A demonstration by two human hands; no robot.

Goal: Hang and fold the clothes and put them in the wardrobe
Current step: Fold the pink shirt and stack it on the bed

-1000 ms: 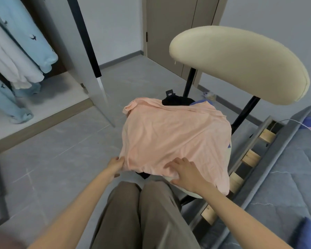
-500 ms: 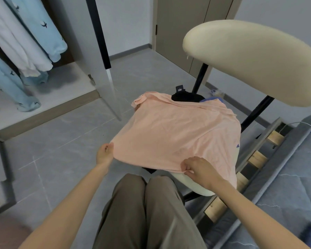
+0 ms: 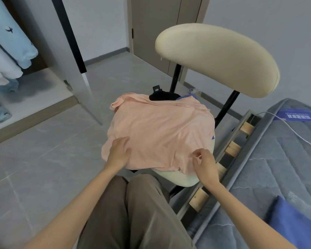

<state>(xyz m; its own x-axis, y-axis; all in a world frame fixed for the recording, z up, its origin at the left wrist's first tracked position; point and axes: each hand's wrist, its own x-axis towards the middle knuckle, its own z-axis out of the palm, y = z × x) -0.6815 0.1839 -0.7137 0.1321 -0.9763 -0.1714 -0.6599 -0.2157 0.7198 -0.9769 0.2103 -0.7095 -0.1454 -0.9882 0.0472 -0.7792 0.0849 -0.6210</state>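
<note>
A peach-pink shirt [image 3: 160, 130] lies spread over the seat of a cream chair [image 3: 215, 58], covering a black garment [image 3: 164, 96] and a blue one [image 3: 186, 97] that peek out at the far edge. My left hand [image 3: 118, 151] rests flat on the shirt's near left part, fingers straight. At the near right hem my right hand [image 3: 204, 162] pinches the fabric between thumb and fingers. The wardrobe [image 3: 25, 90] stands open at the left, with light blue and white clothes [image 3: 11, 44] hanging inside.
A bed with a grey mattress [image 3: 276, 168] and wooden slats [image 3: 230, 150] runs along the right, close to the chair. A white cable [image 3: 294, 128] and a blue leaflet [image 3: 298, 115] lie on it. Grey tiled floor [image 3: 43, 159] spreads between chair and wardrobe. My knees [image 3: 133, 203] are below.
My left hand let go of the shirt's left edge and moved onto its top, lying flat. My right hand shifted along the near hem and now pinches it. The view drifted.
</note>
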